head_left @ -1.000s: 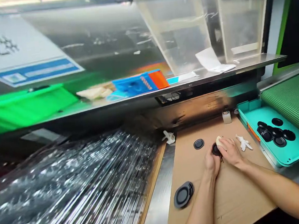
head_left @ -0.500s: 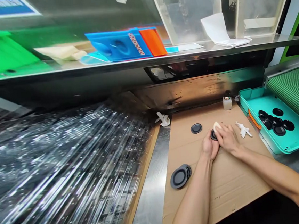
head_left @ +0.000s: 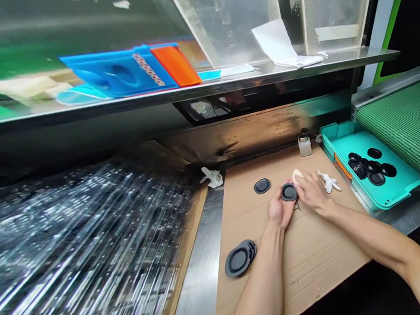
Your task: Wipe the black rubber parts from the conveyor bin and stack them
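Note:
My left hand (head_left: 280,210) is closed around a round black disc-shaped part (head_left: 288,192) with a raised ring, its face turned up. My right hand (head_left: 311,191) pinches a pale cream-white wad, perhaps cloth (head_left: 297,175), against the right edge of that disc. Just left of the hands, a single black disc (head_left: 262,186) lies flat on the cardboard sheet (head_left: 308,266). Nearer to me, beside my left forearm, several overlapping discs (head_left: 240,259) form a low stack.
A teal tray (head_left: 393,200) with several black discs stands right of the cardboard, beside a green conveyor belt (head_left: 404,111). A small bottle (head_left: 305,146) and crumpled white scraps (head_left: 330,181) lie behind. Shiny plastic sheeting (head_left: 93,256) covers the left; a metal shelf (head_left: 232,79) crosses above.
The camera view has swung right, shifting everything leftward. The disc in my left hand now shows its whole face, while my right hand with the pale wad has moved to its edge.

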`<state>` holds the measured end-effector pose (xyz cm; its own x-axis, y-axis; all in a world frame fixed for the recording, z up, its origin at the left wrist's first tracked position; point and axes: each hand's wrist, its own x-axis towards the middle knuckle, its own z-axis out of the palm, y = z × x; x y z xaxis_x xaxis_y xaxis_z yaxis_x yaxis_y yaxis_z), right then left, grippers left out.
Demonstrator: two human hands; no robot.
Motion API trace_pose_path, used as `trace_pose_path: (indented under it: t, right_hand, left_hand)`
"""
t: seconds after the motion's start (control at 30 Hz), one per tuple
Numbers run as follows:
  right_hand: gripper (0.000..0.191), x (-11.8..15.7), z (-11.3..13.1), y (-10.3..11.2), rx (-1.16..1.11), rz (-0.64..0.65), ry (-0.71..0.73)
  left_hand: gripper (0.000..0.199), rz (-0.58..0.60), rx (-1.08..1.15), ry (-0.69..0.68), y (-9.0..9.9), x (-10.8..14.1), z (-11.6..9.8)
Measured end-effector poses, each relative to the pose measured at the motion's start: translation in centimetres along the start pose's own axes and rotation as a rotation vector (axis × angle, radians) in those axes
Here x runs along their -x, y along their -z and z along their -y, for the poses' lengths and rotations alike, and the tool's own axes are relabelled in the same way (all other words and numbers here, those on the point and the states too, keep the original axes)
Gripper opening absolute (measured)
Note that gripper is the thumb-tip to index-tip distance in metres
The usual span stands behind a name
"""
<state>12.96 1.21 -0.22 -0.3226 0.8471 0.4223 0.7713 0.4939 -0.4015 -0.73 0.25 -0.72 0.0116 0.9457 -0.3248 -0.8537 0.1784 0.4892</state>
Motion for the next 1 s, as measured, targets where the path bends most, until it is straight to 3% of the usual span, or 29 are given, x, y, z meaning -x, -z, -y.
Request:
trace_pose_path:
  t: [0.07,0.13,0.27,0.33,0.47,0.6,0.77,0.93,1.0]
  right_hand:
    - [0.05,-0.6,-1.4,0.7,-0.052,-0.077,-0.038]
    - [0.06,-0.8,-2.3,1.3,-0.083,-0.077,-0.044]
    - [0.033,-0.5,-2.1,1.9,-0.045,0.184,-0.059]
    - [0.031,-0.5,-1.6,2.3,-0.081,0.238,-0.072]
    - [0.047,-0.6,-0.9,2.9,-0.326,0.196,-0.114]
    - [0.024,-0.6,-0.7,2.2,-0.546,0.246,-0.074]
    - [0.018,-0.7,0.1,0.1,-0.727,0.142,-0.248]
    - [0.011,-0.7,-0.4,0.9,-0.654,0.339,-0.198]
    - [0.011,-0.6,-0.7,1.7,-0.508,0.301,-0.193]
  left_hand:
    - [0.035,0.031,-0.006,-0.004,-0.1,0.0,-0.1]
    - [0.035,0.038,-0.014,-0.01,-0.2,0.0,-0.3]
    - [0.038,-0.039,-0.013,-0.097,0.1,-0.3,-0.7]
    - [0.04,-0.033,-0.025,-0.12,0.4,-0.4,-0.8]
    - [0.044,-0.045,-0.073,-0.143,0.7,-0.5,-0.7]
    - [0.043,0.021,-0.167,-0.14,0.6,-0.3,0.2]
    - [0.039,0.105,-0.256,-0.181,0.5,-0.2,1.3]
    - [0.038,0.078,-0.273,-0.168,0.7,-0.1,1.2]
    - [0.039,0.084,-0.242,-0.141,0.5,0.0,1.1]
